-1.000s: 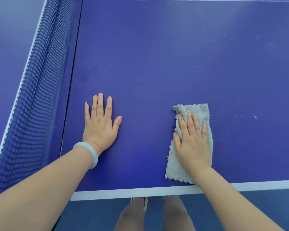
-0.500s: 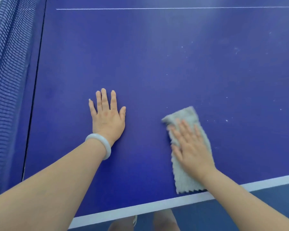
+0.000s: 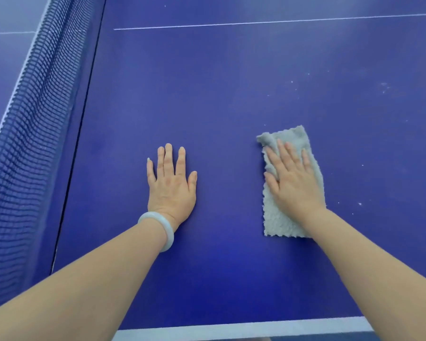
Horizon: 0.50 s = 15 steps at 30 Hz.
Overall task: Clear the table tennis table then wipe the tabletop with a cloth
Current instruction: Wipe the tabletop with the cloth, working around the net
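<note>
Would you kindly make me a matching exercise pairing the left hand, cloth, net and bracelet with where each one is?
1 left hand
2 cloth
3 net
4 bracelet

A under the right hand
B worn round a wrist
C flat on the bare tabletop
D standing at the far left

Pairs: 1-C, 2-A, 3-D, 4-B

1. two arms show, the left arm (image 3: 84, 286) and the right arm (image 3: 369, 271). both are bare from the wrist down to the edge of the picture.
2. the left hand (image 3: 171, 190) and the right hand (image 3: 293, 183) are bare too.
3. the nails on the left hand look short and plain.
4. a bangle (image 3: 169, 230) goes round the left wrist. it is one thick, smooth, round ring, pale white with a bit of green, and a little shiny.
</note>
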### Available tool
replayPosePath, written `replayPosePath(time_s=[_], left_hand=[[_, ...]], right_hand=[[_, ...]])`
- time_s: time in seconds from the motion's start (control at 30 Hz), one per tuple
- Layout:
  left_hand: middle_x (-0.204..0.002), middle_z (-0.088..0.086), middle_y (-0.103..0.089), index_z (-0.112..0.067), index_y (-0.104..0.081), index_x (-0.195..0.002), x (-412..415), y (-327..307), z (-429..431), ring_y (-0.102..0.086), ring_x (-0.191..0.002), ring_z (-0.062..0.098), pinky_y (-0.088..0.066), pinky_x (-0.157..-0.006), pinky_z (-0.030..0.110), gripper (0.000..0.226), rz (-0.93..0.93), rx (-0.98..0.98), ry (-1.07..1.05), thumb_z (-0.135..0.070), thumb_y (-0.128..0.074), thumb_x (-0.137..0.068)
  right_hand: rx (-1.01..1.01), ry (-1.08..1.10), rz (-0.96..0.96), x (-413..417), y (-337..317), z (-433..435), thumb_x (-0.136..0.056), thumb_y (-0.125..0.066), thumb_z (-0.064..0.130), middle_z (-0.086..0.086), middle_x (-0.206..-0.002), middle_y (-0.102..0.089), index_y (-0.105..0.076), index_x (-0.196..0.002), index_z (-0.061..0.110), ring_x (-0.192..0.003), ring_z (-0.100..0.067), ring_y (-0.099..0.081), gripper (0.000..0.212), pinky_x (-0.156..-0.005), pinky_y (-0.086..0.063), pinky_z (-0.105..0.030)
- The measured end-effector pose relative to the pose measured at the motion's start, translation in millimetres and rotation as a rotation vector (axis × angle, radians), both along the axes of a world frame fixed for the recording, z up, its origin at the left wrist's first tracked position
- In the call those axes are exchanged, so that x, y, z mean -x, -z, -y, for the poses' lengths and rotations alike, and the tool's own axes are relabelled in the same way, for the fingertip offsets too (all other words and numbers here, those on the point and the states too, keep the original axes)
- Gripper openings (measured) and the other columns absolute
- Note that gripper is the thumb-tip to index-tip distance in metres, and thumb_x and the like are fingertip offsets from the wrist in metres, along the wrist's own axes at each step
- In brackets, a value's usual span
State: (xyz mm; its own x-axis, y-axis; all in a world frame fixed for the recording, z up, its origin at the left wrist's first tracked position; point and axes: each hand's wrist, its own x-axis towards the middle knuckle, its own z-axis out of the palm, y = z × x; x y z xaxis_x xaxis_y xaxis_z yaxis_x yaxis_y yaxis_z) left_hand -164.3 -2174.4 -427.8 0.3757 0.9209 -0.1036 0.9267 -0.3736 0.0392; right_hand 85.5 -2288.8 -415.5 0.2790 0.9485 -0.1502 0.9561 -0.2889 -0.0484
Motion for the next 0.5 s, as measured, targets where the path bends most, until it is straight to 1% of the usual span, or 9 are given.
replayPosePath(time_s=[0.03, 0.07, 0.1, 0.2, 0.3, 0.37, 0.43, 0.47, 0.5], left_hand=[[-0.164, 0.010, 0.002, -0.018, -0.004, -0.157, 0.3, 0.1, 0.3, 0.008, -0.151, 0.024, 0.002, -0.122, 0.050, 0.067, -0.004, -0.004, 0.002, -0.049, -0.006, -0.097], [-0.164, 0.010, 0.002, -0.018, -0.004, -0.157, 0.6, 0.2, 0.3, 0.008, -0.151, 0.025, 0.002, -0.122, 0.050, 0.067, -0.007, -0.010, 0.004, -0.049, -0.006, -0.098], [-0.164, 0.010, 0.001, -0.018, -0.004, -0.157, 1.0, -0.3, -0.2, 0.007, -0.151, 0.025, 0.001, -0.122, 0.050, 0.067, -0.009, -0.017, 0.003, -0.049, -0.006, -0.098], [-0.164, 0.011, 0.002, -0.018, -0.001, -0.157, 0.2, -3.0, 0.2, 0.007, -0.151, 0.025, 0.001, -0.121, 0.050, 0.068, -0.026, -0.014, 0.002, -0.049, -0.003, -0.097], [-0.164, 0.010, 0.002, -0.018, -0.002, -0.157, 0.2, -6.3, 0.2, 0.005, -0.152, 0.025, 0.001, -0.121, 0.049, 0.066, -0.023, 0.016, 0.019, -0.049, -0.009, -0.099], [-0.163, 0.012, -0.008, -0.018, -0.014, -0.156, 5.7, -11.0, -7.9, -0.005, -0.151, 0.027, -0.002, -0.121, 0.046, 0.063, 0.029, 0.017, 0.060, -0.048, -0.019, -0.101], [-0.159, 0.013, -0.022, -0.015, -0.028, -0.153, 16.3, -14.6, -21.2, -0.020, -0.146, 0.028, -0.009, -0.120, 0.043, 0.059, 0.074, -0.022, 0.081, -0.045, -0.026, -0.102], [-0.158, 0.012, -0.024, -0.014, -0.029, -0.152, 22.2, -15.0, -27.5, -0.022, -0.146, 0.028, -0.011, -0.120, 0.043, 0.059, 0.074, -0.041, 0.058, -0.044, -0.027, -0.102], [-0.160, 0.012, -0.020, -0.014, -0.026, -0.153, 27.2, -14.3, -33.0, -0.017, -0.148, 0.028, -0.010, -0.120, 0.044, 0.059, 0.065, -0.045, 0.013, -0.044, -0.026, -0.102]], right_hand=[[-0.003, 0.134, -0.006, -4.1, 0.1, 4.1, -0.104, -0.015, 0.042, 0.002, -0.167, 0.003, -0.007, -0.160, 0.024, -0.154, -0.015, 0.007, 0.059, -0.124, 0.004, -0.045], [-0.025, 0.205, 0.006, 3.6, 0.7, 11.8, -0.105, -0.014, 0.040, -0.001, -0.167, 0.001, -0.009, -0.160, 0.021, -0.154, -0.018, 0.005, 0.058, -0.124, 0.001, -0.048], [-0.055, 0.210, 0.027, 20.9, 3.1, 21.2, -0.105, -0.015, 0.039, -0.004, -0.167, -0.003, -0.012, -0.160, 0.018, -0.154, -0.021, 0.001, 0.059, -0.124, -0.003, -0.050], [-0.098, 0.008, -0.002, 87.5, 9.1, 45.8, -0.103, -0.022, 0.041, -0.008, -0.166, -0.013, -0.019, -0.159, 0.014, -0.154, -0.025, -0.008, 0.062, -0.123, -0.012, -0.054], [-0.079, -0.186, -0.056, 104.3, 7.6, 24.2, -0.104, -0.021, 0.043, -0.003, -0.167, -0.009, -0.015, -0.159, 0.019, -0.154, -0.021, -0.003, 0.061, -0.124, -0.009, -0.051], [-0.064, -0.211, -0.038, 80.4, 6.2, -2.9, -0.105, -0.018, 0.044, 0.001, -0.168, -0.004, -0.011, -0.160, 0.023, -0.154, -0.017, 0.002, 0.059, -0.125, -0.003, -0.047], [-0.020, -0.010, -0.038, 46.4, 4.6, -19.1, -0.104, -0.018, 0.043, 0.002, -0.168, 0.001, -0.008, -0.160, 0.024, -0.154, -0.015, 0.007, 0.060, -0.124, 0.004, -0.045], [-0.012, 0.135, -0.043, 34.5, 4.6, -18.7, -0.104, -0.017, 0.042, 0.001, -0.168, 0.002, -0.008, -0.160, 0.023, -0.154, -0.015, 0.007, 0.060, -0.124, 0.004, -0.046], [-0.015, 0.249, -0.044, 31.4, 4.7, -13.4, -0.104, -0.015, 0.042, -0.001, -0.168, 0.002, -0.008, -0.160, 0.021, -0.154, -0.017, 0.007, 0.060, -0.124, 0.003, -0.048]])
